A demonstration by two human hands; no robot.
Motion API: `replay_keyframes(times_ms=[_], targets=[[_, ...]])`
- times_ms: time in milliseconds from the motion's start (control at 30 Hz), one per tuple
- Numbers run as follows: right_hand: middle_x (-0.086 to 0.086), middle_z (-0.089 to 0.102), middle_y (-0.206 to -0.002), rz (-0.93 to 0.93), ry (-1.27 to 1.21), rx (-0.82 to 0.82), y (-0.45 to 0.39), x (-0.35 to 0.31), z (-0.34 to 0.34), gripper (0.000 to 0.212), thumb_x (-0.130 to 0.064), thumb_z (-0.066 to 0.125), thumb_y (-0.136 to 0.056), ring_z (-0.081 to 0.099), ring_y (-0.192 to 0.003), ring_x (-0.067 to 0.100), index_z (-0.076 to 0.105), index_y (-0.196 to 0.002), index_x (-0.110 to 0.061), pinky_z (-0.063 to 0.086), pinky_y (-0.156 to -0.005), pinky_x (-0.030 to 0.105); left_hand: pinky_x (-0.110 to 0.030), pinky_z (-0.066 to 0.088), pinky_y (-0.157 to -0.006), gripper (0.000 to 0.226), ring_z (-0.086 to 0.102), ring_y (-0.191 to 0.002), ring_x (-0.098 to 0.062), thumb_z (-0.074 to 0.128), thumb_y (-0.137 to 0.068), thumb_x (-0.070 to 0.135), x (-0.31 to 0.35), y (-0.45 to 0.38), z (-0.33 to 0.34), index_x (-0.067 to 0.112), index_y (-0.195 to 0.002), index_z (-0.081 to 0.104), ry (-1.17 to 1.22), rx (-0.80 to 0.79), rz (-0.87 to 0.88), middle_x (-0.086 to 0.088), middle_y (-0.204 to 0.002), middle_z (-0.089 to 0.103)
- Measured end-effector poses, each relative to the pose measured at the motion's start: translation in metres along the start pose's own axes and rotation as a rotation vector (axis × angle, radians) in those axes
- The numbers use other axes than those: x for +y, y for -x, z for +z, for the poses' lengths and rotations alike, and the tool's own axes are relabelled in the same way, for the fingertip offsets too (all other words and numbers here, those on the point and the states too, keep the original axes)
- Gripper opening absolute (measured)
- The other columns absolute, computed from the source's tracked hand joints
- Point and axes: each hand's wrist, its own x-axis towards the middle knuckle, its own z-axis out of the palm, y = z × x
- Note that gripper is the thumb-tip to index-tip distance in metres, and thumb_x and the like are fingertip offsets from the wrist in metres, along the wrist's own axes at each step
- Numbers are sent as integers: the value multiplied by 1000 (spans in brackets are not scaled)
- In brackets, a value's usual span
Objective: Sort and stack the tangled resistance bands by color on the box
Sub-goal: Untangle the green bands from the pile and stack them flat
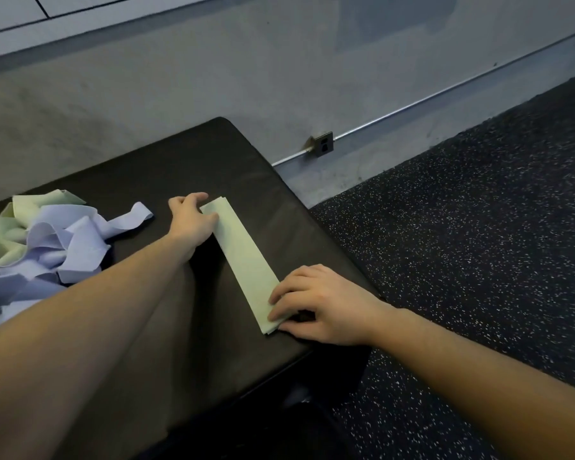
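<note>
Head view is showing left hand [193, 220] and right hand [316, 307] pressing, fingers loosely bent, a flattened green band [246, 260] onto the box [166, 167]; judging next, pulling another from the tangled pile [47, 237].

Readable text: none anywhere in this shot, honestly.
Bands: the flat green band [246, 260] and the tangled pile [47, 240] look plain, no print or size marking that I can make out.
Box top: the dark padded box [166, 167] shows no logo or number.
Wall: the outlet [323, 144] has no lettering I can read, too small anyway.
Floor: the speckled mat [478, 227] is just flecks, no signs.
</note>
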Motion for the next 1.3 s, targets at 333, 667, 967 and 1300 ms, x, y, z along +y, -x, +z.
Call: replay_keyframes(times_ms=[333,667,967,1300], targets=[[-14,61,-119,214,-152,80,-12,-27,-21,25,-37,67,-91,56,-112,11,69,-116,-30,44,-102,35,-29,44,-95,21,53,-113,-14,63,-98,19,-9,43,-45,26,-118,63,-60,-54,236,-2,-138,46],[-7,68,-111,193,-144,-98,-66,-110,-11,21,-22,67,-92,58,-108,7,71,-112,-26,41,-96,20,-10,40,-77,16,57,-86,3,61,-95,12,-78,138,-132,25,-101,68,-147,-3,427,8,-103,61],[-8,65,-110,167,-112,-245,-130,-202,6,17,-26,65,-93,60,-102,7,68,-108,-33,48,-95,29,-24,48,-78,14,60,-86,-2,60,-94,11,-154,209,-236,22,-95,69,-187,85,300,9,-97,66],[-13,69,-112,144,-143,-356,-187,-263,43,22,-23,58,-96,64,-101,6,68,-115,-31,51,-89,24,-36,46,-91,31,59,-115,-21,74,-84,20,-232,224,-299,26,-114,69,-534,163,386,4,-122,65]])
